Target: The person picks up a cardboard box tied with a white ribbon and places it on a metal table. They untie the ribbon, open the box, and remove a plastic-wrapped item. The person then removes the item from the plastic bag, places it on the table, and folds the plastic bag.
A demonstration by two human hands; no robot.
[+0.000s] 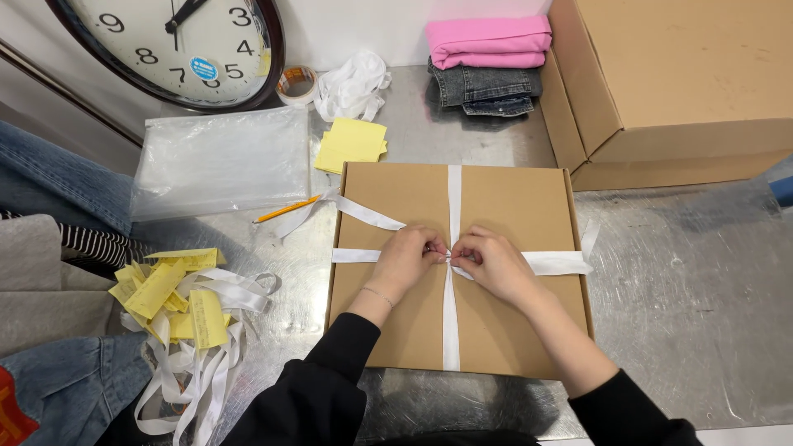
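Observation:
A flat brown cardboard box (504, 206) lies on the metal table, crossed by a white ribbon (453, 194) that runs lengthwise and sideways over its lid. My left hand (405, 260) and my right hand (493, 263) meet at the middle of the lid, both pinching the ribbon where the two bands cross. One loose ribbon end (363, 211) trails off to the upper left, another (570, 263) lies to the right. Both sleeves are black.
Left of the box lie a yellow pencil (285, 209), yellow sticky notes (351, 144), a clear plastic bag (219, 161) and a heap of ribbons with yellow slips (190, 314). Behind stand a wall clock (178, 41), tape roll (296, 84), folded pink and denim clothes (487, 62), large cardboard boxes (669, 74).

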